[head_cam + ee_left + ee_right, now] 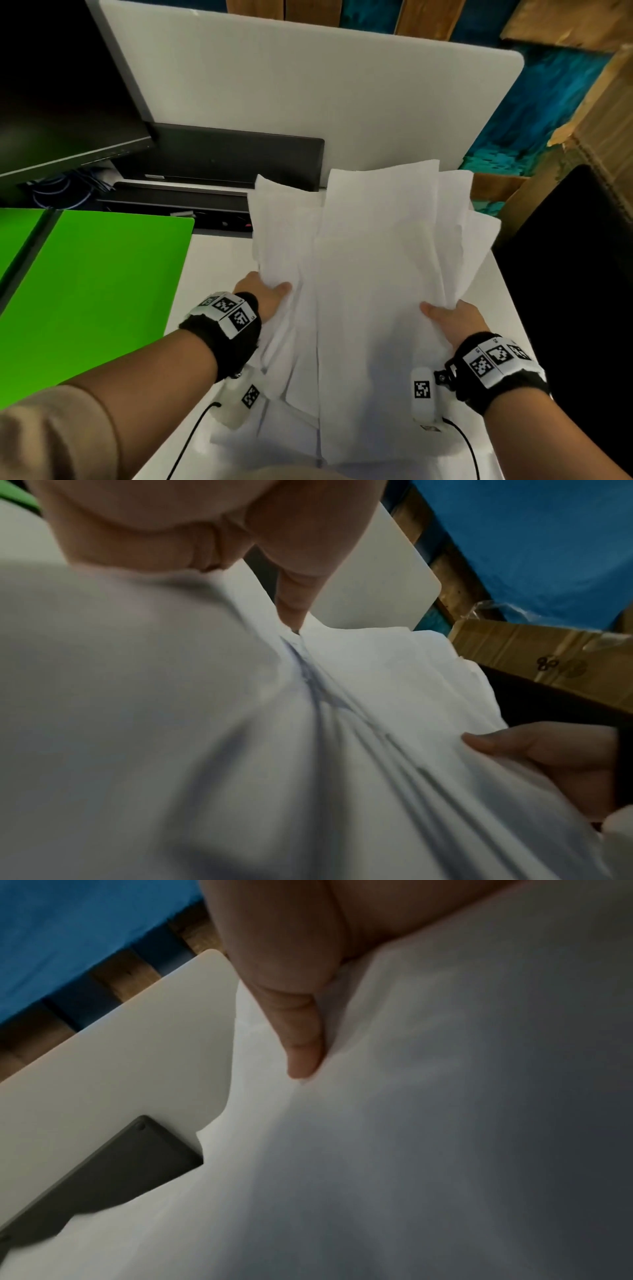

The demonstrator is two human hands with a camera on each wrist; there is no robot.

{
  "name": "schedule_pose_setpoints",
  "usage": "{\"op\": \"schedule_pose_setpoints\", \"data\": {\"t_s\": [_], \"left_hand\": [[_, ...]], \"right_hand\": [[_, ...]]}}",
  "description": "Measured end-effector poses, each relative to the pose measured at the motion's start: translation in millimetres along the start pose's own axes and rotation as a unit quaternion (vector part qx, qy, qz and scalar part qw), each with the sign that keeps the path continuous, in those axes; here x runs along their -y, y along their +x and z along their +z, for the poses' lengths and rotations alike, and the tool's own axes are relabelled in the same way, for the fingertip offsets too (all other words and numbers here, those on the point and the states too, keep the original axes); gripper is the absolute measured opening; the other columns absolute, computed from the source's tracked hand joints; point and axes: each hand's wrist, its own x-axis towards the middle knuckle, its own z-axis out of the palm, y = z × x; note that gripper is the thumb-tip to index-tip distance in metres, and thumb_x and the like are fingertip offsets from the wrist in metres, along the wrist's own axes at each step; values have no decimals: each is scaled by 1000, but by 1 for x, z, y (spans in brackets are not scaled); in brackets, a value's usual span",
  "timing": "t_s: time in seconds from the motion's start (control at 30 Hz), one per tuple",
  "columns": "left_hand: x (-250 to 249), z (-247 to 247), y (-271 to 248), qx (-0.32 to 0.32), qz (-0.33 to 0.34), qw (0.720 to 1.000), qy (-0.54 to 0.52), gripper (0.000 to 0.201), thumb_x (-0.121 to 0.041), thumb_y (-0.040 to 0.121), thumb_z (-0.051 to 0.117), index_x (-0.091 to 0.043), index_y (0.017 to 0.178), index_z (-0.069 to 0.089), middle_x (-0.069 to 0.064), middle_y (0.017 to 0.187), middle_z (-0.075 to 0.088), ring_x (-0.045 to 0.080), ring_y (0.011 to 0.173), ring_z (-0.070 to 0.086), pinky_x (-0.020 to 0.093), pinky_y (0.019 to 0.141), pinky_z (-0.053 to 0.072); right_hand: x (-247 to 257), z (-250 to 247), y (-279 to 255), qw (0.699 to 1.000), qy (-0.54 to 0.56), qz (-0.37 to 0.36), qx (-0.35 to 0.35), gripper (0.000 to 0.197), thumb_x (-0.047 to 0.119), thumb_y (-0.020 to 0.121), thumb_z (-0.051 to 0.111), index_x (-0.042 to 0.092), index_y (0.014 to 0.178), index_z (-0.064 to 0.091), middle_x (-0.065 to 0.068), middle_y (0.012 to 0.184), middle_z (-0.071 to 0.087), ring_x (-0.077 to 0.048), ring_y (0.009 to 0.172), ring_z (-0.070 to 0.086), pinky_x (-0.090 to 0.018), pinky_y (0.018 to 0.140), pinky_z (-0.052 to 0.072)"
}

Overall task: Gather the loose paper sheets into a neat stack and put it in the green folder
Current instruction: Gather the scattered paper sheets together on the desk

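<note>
1. 2 hands grip 1 uneven bunch of white paper sheets (370, 274), raised above the white desk (205, 270), sheets fanned out and misaligned at the far edges.
2. Left hand (265, 294) pinches the left side of the bunch, thumb on top; the left wrist view shows the thumb (291, 601) pressing into a crease, remaining fingers hidden under the paper.
3. Right hand (452, 317) pinches the right side, thumb (301, 1034) on top, fingers hidden beneath.
4. Lower edge of the bunch hangs near the desk by the person's body; cannot tell if it touches.
5. Green folder (92, 294) lies flat on the desk, left of the paper, apart from it.
6. Dark monitor (65, 85) stands at far left, white partition (308, 85) behind the desk, cardboard box (548, 653) to the right.
</note>
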Motion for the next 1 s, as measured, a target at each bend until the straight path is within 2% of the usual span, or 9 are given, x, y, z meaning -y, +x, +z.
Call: {"op": "schedule_pose_setpoints", "data": {"t_s": [0.13, 0.23, 0.3, 0.47, 0.6, 0.67, 0.8, 0.9, 1.0], "left_hand": [[-3, 11, -2, 73, 17, 997, -23, 70, -52, 81, 59, -6, 131, 42, 13, 134, 52, 30, 119, 50, 33, 98, 40], [-1, 14, -2, 74, 43, 993, -83, 56, -41, 76, 69, -12, 122, 52, 4, 120, 60, 22, 101, 54, 28, 90, 41], [-2, 16, -3, 77, 39, 986, -143, 53, -32, 73, 75, -13, 118, 53, 0, 112, 60, 19, 99, 55, 28, 91, 42], [-1, 35, 0, 123, 26, 975, -184, 97, -47, 43, 85, -15, 127, 51, 7, 123, 63, 24, 109, 60, 42, 102, 46], [-7, 38, -11, 88, 11, 991, -100, 83, -33, 69, 78, -4, 136, 39, 13, 136, 51, 30, 122, 50, 37, 106, 39], [-9, 41, -15, 78, 33, 994, -66, 68, -27, 77, 71, -4, 134, 42, 13, 134, 53, 29, 121, 51, 33, 104, 41], [-21, 43, -38, 84, 95, 991, -31, 60, -22, 81, 67, -9, 133, 40, 6, 132, 52, 24, 117, 52, 21, 87, 39], [-25, 45, -44, 111, 109, 988, 11, 70, -32, 77, 70, -13, 132, 32, 5, 136, 46, 21, 108, 51, 22, 84, 38], [-28, 42, -37, 124, 97, 988, 0, 80, -38, 72, 73, -13, 133, 28, 6, 137, 43, 23, 115, 49, 30, 94, 43]], "right_hand": [[7, -1, -5, 999, -15, -1, 35, 33, 18, 77, 74, 4, 103, 61, -16, 102, 66, -33, 95, 62, -41, 91, 49], [4, -8, -1, 999, -51, -4, -12, 47, 18, 74, 75, 4, 115, 57, -19, 112, 64, -34, 98, 61, -38, 87, 49], [3, -8, -2, 996, -78, 8, -47, 61, 19, 72, 77, 6, 124, 48, -19, 120, 59, -35, 104, 58, -38, 87, 48], [8, 5, -9, 997, -31, 34, -64, 82, 11, 71, 77, 1, 135, 26, -23, 127, 51, -38, 111, 54, -35, 81, 43], [6, 8, -11, 991, -120, 34, -36, 63, 14, 79, 69, -3, 129, 36, -23, 125, 53, -37, 110, 54, -32, 78, 41], [3, 8, -12, 983, -178, 28, -14, 54, 21, 80, 68, -2, 123, 44, -21, 124, 55, -36, 111, 54, -34, 85, 44], [3, 12, -19, 942, -330, 29, -50, 53, 33, 81, 61, 6, 124, 46, -19, 127, 47, -37, 114, 46, -39, 95, 40], [4, 19, -22, 950, -306, 15, -54, 48, 22, 81, 59, 1, 123, 45, -20, 125, 48, -39, 112, 48, -39, 91, 42], [6, 17, -18, 978, -204, 11, -25, 55, 16, 79, 64, -3, 126, 42, -22, 125, 51, -37, 108, 54, -35, 79, 46]]}}
